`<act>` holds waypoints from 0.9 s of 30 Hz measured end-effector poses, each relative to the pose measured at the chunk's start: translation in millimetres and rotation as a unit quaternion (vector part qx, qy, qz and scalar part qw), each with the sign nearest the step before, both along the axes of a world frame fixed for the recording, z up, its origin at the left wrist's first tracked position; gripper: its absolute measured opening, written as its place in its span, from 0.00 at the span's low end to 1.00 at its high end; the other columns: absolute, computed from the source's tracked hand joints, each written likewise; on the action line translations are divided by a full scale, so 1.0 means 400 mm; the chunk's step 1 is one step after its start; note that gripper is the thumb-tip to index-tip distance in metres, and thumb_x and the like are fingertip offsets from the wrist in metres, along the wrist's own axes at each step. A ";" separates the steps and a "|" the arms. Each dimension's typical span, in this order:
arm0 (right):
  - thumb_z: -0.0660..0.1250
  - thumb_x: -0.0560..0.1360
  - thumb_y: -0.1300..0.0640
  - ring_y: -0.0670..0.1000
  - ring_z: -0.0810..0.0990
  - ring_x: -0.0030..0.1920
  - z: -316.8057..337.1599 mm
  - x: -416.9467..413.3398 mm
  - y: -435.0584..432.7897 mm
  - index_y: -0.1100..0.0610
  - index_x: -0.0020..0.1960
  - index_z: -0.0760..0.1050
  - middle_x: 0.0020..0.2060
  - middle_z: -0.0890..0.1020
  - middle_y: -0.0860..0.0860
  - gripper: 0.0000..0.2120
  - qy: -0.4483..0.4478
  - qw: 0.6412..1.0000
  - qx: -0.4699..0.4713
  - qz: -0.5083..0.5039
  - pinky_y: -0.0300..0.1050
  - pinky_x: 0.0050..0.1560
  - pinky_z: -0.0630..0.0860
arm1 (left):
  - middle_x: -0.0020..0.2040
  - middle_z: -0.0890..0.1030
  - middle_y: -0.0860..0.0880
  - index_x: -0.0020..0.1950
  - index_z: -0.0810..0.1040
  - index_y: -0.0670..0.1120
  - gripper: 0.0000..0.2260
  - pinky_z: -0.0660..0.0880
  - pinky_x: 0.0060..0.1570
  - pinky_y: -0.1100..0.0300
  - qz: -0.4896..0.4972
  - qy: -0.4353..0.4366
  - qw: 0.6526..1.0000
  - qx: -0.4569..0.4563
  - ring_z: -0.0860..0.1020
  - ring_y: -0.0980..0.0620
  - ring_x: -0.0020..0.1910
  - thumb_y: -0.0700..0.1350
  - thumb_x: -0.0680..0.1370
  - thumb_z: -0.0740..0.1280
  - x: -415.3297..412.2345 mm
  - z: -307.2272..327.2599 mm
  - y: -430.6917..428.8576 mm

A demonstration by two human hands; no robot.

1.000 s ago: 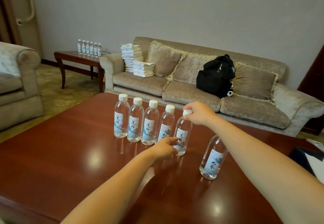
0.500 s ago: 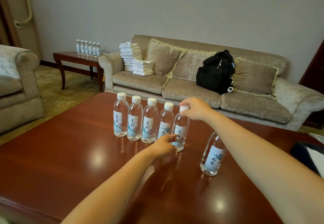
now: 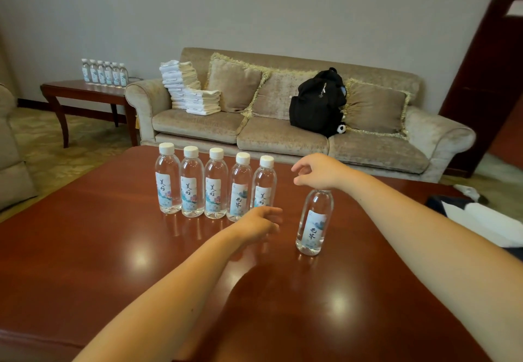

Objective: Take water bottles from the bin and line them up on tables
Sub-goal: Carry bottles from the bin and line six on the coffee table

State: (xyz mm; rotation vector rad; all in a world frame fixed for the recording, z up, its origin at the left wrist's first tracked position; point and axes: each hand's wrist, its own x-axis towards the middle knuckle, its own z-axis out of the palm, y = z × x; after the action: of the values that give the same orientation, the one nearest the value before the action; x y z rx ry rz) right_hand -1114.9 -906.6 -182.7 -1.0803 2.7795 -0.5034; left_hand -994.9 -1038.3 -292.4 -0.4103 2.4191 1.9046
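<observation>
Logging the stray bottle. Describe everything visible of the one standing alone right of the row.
The lone bottle is clear plastic holding water, with a pale label bearing dark characters and a bluish picture. It stands upright on the glossy wooden table, apart from the row of five and nearer the camera. The right hand hides its cap; whether they touch cannot be told.

Five capped water bottles [image 3: 216, 186] stood upright in a close row on the polished wooden table [image 3: 85, 248]. A sixth bottle [image 3: 314, 223] stood apart to their right, its cap hidden by the right hand [image 3: 318, 172], which hung above it with loosely curled fingers, holding nothing. The left hand [image 3: 259, 224] lay open near the base of the row's rightmost bottle. Behind stood a beige sofa [image 3: 283, 138] bearing folded towels [image 3: 189, 89] and a black backpack [image 3: 315, 104]; a side table [image 3: 82, 89] carried six more bottles [image 3: 104, 72].
</observation>
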 end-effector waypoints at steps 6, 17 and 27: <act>0.71 0.75 0.51 0.53 0.79 0.60 0.020 0.009 0.071 0.54 0.70 0.72 0.63 0.78 0.52 0.25 0.001 0.999 0.015 -0.044 0.50 0.62 0.76 | 0.55 0.79 0.49 0.70 0.71 0.43 0.21 0.77 0.57 0.53 -0.024 -0.006 1.000 0.017 0.78 0.50 0.55 0.31 0.78 0.61 -0.011 0.019 0.053; 0.75 0.72 0.58 0.58 0.86 0.45 0.006 0.032 0.077 0.59 0.55 0.81 0.48 0.84 0.57 0.12 -0.022 0.997 -0.008 -0.074 0.52 0.44 0.85 | 0.57 0.80 0.47 0.70 0.68 0.42 0.20 0.78 0.44 0.63 -0.046 -0.028 0.998 0.029 0.80 0.51 0.53 0.31 0.79 0.61 -0.009 0.025 0.077; 0.75 0.72 0.52 0.54 0.82 0.46 -0.032 -0.008 0.018 0.56 0.54 0.82 0.49 0.84 0.54 0.13 0.040 0.995 -0.055 -0.067 0.49 0.45 0.78 | 0.64 0.77 0.48 0.71 0.69 0.44 0.20 0.77 0.49 0.60 0.003 -0.027 0.999 0.034 0.77 0.50 0.61 0.34 0.79 0.62 -0.029 -0.003 0.037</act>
State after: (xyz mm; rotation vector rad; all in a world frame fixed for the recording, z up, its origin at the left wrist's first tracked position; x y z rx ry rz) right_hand -1118.0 -899.4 -195.5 -0.9598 2.9401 -0.6504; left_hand -1006.3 -1023.3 -293.6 -0.4606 2.3152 1.9456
